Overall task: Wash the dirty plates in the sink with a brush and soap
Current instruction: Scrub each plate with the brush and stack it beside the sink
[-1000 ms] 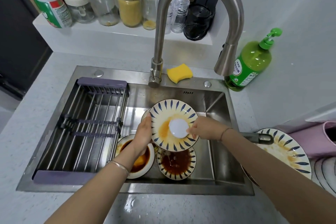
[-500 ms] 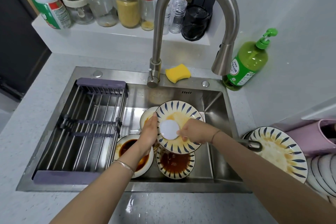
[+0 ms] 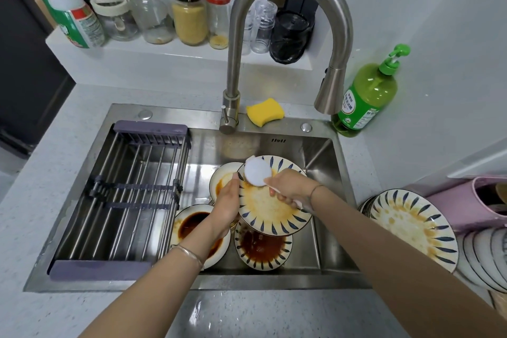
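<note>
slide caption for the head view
Left hand holds a stained plate over the sink; right hand presses a brush to it.

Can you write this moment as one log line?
left hand: holds striped plate by rim | right hand: grips brush, head at plate's far edge | sink: three dirty plates below

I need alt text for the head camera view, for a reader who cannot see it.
A person's left hand holds a stained blue-patterned plate by its rim over a steel sink while the right hand presses a white round brush on it. More sauce-stained plates lie below.
</note>
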